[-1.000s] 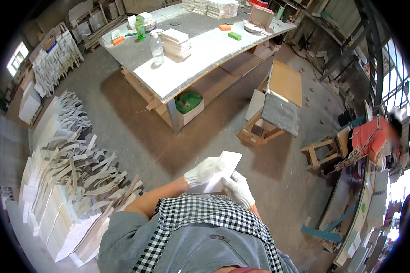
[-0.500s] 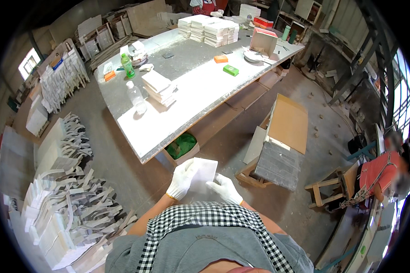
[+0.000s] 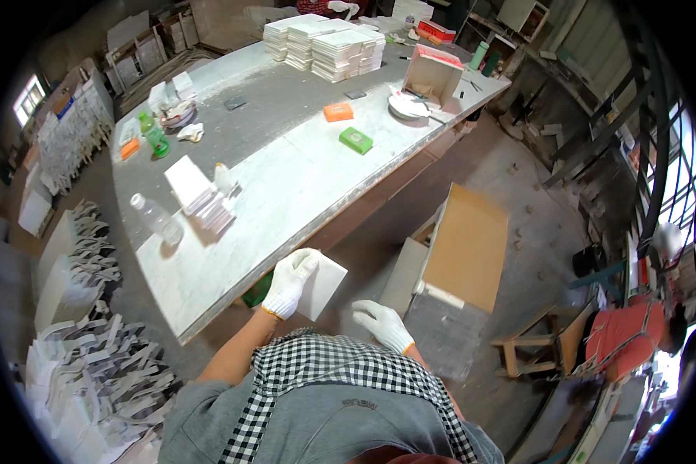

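A thin white square tile (image 3: 322,288) is held by one edge in my gloved left hand (image 3: 291,281), near the table's front edge. Its broad face is turned toward me, tilted. My right hand (image 3: 384,325), in the same white knit glove, hovers to the right of the tile, fingers stretched out and holding nothing. Beyond my left hand, on the table (image 3: 240,224), lies a short stack of white tiles (image 3: 201,198). A clear plastic bottle (image 3: 158,222) leans into view beside that stack.
Tall tile stacks (image 3: 332,50) stand at the table's far side, with orange (image 3: 338,112) and green boxes (image 3: 356,140) nearer. A cardboard-topped bench (image 3: 465,247) is to my right. Bundled slabs (image 3: 85,387) crowd the left floor. A person in red (image 3: 625,340) is at far right.
My left hand has lifted the tile away from my right hand, which is now apart from it. The view has shifted, bringing the table's edge closer to my hands.
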Available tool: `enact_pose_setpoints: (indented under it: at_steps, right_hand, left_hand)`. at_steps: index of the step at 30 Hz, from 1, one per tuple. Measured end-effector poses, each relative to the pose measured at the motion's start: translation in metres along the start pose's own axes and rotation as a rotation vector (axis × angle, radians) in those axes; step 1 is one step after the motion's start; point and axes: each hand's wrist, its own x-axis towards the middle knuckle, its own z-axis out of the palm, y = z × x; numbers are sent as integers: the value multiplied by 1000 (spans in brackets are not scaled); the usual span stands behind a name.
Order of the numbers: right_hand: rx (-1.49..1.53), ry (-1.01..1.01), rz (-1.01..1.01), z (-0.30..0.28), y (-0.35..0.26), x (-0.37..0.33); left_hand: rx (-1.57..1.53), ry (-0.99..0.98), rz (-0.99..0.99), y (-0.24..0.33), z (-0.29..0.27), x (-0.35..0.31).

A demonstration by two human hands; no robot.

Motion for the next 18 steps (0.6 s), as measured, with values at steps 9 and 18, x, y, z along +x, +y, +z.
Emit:
enact_pose_setpoints:
  at_steps: [9, 18]
  right_hand:
    - [-185, 280, 146, -132, 36, 103]
    - [-92, 321, -28, -220, 15, 260]
  left_hand:
    - [113, -200, -10, 33, 80, 198]
    - [-86, -57, -81, 43, 91, 308]
